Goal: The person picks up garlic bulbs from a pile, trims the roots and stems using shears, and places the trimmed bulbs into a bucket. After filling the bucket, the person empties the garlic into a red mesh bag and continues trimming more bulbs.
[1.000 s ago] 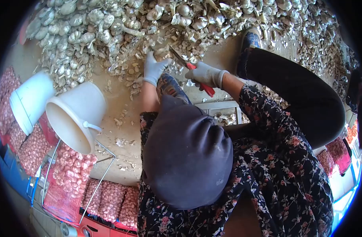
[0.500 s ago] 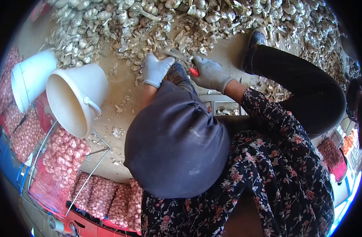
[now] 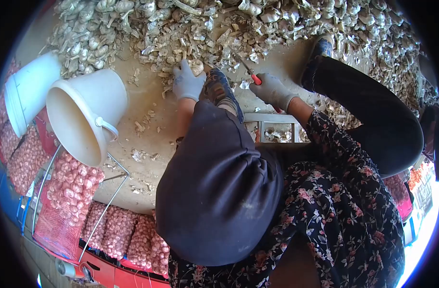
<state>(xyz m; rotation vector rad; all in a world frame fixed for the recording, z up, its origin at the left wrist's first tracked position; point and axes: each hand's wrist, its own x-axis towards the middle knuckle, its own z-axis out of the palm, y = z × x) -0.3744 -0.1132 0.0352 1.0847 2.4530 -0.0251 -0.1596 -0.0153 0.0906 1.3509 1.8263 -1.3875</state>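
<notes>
My left hand (image 3: 188, 82), in a grey glove, is closed around a garlic bulb (image 3: 196, 67) above the knee and shoe at the centre. To its right, my right hand (image 3: 273, 90), also gloved, grips the red handle of a cutting tool (image 3: 248, 70). The metal part of the tool points up and left, apart from the bulb. Dry skins and cut stems (image 3: 219, 43) lie in front of both hands.
A large heap of garlic (image 3: 92, 41) spans the far side. A white bucket (image 3: 111, 96) lies tilted at the left, beside a bluish bucket (image 3: 32, 91). Net bags of garlic (image 3: 118, 235) stand lower left. A metal frame (image 3: 272, 117) is near my right forearm.
The two hands have moved apart. My right hand has gone right and slightly down with the tool, away from the left hand. The bulb in my left hand now shows clearly.
</notes>
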